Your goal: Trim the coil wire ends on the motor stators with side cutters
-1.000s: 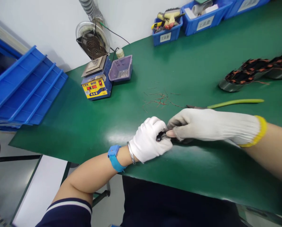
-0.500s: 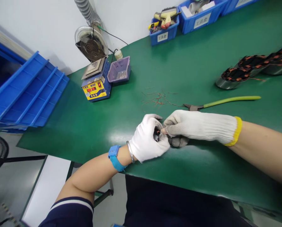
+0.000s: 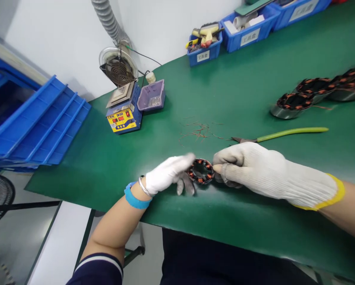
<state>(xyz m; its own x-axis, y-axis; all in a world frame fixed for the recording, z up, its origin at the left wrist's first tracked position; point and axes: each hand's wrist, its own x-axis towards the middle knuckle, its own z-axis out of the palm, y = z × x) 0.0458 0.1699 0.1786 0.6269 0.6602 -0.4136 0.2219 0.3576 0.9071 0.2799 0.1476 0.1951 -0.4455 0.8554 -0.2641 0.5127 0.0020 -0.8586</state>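
Observation:
A ring-shaped motor stator [image 3: 201,182] with copper windings rests on the green table between my hands, its opening facing up. My right hand [image 3: 239,166], in a white glove with a yellow cuff, has thumb and fingers closed at the stator's right edge; any wire in the pinch is too small to see. On the stator's left side, my gloved left hand [image 3: 170,174] is open, with the thumb side smeared by motion and fingers spread beside the ring. Green-handled cutting pliers [image 3: 284,134] lie beyond my right hand. Several copper wire offcuts [image 3: 199,130] are scattered beyond the stator.
More stators [image 3: 293,103] stand in a row at the right. A blue and yellow solder pot [image 3: 124,118] and a purple tray [image 3: 151,95] stand at the back left. Blue tool boxes [image 3: 204,55] line the back edge. Blue crates [image 3: 41,122] stack at the left.
My left hand has opened from around the stator and drawn left, uncovering the ring. My right hand has shifted slightly right and stays closed at its edge. The view has shifted a little.

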